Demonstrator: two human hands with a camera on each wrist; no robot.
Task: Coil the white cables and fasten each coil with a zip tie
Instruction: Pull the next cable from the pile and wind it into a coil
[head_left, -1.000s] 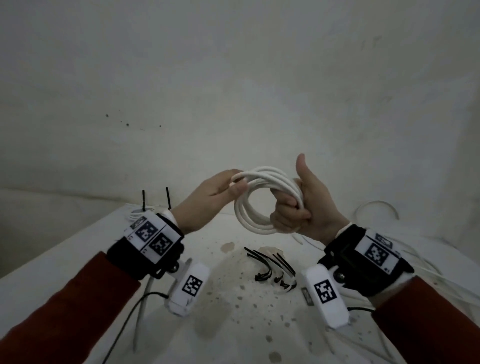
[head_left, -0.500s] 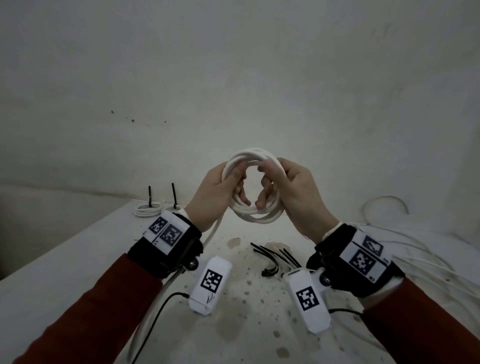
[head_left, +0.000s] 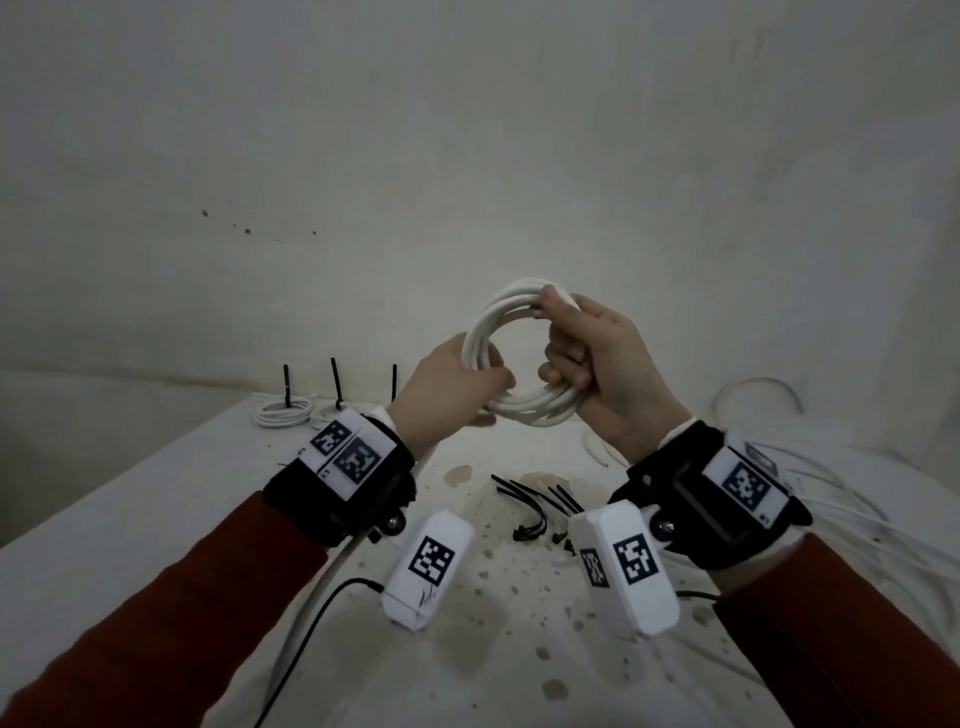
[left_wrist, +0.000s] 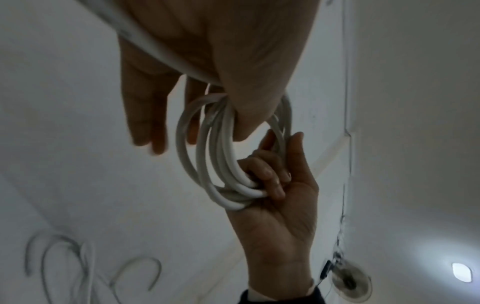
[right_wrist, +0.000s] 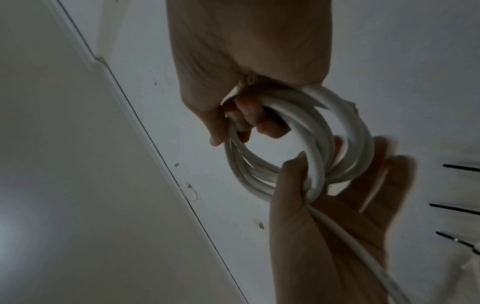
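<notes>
White cable coil (head_left: 524, 358) held upright between both hands, gripped on each side.

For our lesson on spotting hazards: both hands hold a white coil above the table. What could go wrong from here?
1. The coil has no tie on it; if the left hand or the right hand loosens, the loops may spring apart.
2. The zip ties lie on the table below, so one hand must let go to fetch one.
3. A loose tail of cable runs down past the left palm and could snag.
</notes>
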